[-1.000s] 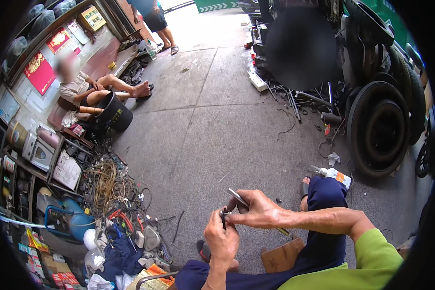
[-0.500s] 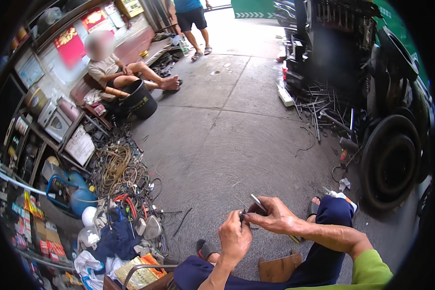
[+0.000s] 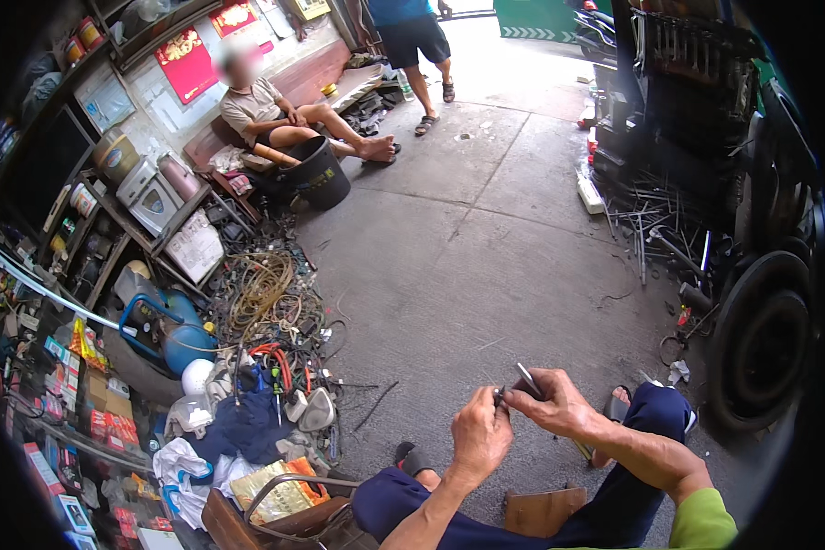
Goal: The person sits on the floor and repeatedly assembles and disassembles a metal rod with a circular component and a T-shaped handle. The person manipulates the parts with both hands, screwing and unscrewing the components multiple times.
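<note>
The person's two hands meet in the air above the concrete floor (image 3: 412, 302), in front of the knees, and the work is done there with nothing beneath it for support. The left hand (image 3: 482, 434) is curled closed, thumb and forefinger pinching a small dark piece (image 3: 499, 396) at their tips; the piece is mostly hidden, so its shape cannot be told. The right hand (image 3: 559, 403) grips a slim metal tool (image 3: 527, 379) between thumb and fingers, its bare end tilted up and to the left, while the right thumb reaches close to the dark piece. Whether it touches cannot be made out.

Done well, this likely calls for a firm left pinch, small movements from the right fingers alone, and the tool's bare end turned away from the left knuckles. Resting the forearms on the thighs would probably steady both hands. A dropped piece could be hard to find if it bounced toward the floor's left edge, where a cable heap (image 3: 266, 284) lies, or toward the metal rods (image 3: 646, 225) by its right edge.
</note>
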Motion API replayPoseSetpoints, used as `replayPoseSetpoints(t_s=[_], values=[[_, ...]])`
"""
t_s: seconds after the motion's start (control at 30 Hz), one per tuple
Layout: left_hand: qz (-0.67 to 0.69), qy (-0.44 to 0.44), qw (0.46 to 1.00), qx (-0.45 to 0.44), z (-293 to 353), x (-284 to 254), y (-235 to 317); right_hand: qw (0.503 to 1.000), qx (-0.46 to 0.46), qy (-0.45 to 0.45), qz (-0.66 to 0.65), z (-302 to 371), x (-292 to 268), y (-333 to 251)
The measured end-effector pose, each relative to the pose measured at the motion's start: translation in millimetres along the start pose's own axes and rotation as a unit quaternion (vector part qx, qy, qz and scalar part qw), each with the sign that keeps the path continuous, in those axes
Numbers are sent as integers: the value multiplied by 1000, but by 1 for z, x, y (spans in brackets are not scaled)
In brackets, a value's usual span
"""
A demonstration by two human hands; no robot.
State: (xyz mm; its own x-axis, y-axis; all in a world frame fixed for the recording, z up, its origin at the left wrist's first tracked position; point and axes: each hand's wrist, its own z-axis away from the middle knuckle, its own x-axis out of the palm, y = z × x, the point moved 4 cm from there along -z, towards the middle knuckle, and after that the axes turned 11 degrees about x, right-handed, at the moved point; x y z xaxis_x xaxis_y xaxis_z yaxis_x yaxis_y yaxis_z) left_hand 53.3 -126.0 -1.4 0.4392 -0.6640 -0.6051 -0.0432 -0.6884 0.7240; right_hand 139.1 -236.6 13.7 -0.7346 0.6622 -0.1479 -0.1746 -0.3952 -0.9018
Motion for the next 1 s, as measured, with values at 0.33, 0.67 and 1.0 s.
replayPoseSetpoints(t_s=[0.33, 0.67, 1.0], values=[[9, -25, 999, -30, 1, 2, -8, 998, -23, 32, 41, 0, -3, -7], [34, -1, 999, -28, 1, 4, -12, 998, -23, 26, 53, -2, -4, 7], [43, -19, 998, -41, 5, 4, -12, 997, -36, 17, 64, -2, -2, 5]])
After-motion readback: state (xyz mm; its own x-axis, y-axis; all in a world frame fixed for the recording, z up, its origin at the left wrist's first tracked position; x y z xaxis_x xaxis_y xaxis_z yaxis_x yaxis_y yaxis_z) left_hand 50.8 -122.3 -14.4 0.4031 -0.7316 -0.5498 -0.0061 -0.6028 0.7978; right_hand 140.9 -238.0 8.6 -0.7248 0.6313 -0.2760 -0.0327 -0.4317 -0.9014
